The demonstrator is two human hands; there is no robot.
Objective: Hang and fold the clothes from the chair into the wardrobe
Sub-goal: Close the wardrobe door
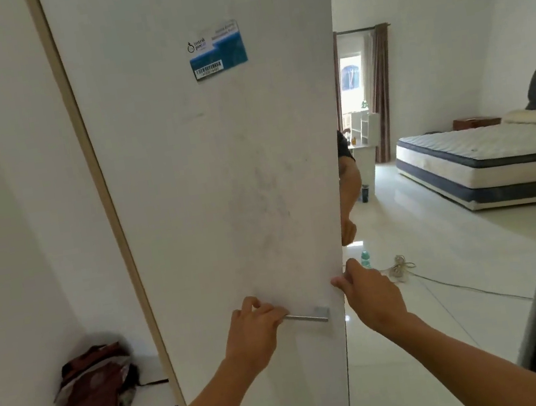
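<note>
Hidden: wardrobe door [208, 177] blocks the interior; no clothes or chair in view.
Left hand [255, 328]: curled around the metal handle [306, 316].
Right hand [370, 291]: fingers hooked round the door's free edge.
Mirror [424, 146]: reflects bed [484, 158], curtain [381, 90].
Floor [418, 353]: pale glossy tiles; reddish bag [93, 392] in the left corner.

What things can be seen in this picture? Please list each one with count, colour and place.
Wardrobe door: one, white, centre.
Handle: one, silver, low on the door.
Sticker: one, blue and white, high on the door.
Bag: one, dark red, floor at left.
Mattress: one, white and blue, right.
Curtain: one, brown, far window.
Bottle: one, green, floor.
Cable: one, pale, floor.
Left hand: grips the handle.
Right hand: holds the door edge.
</note>
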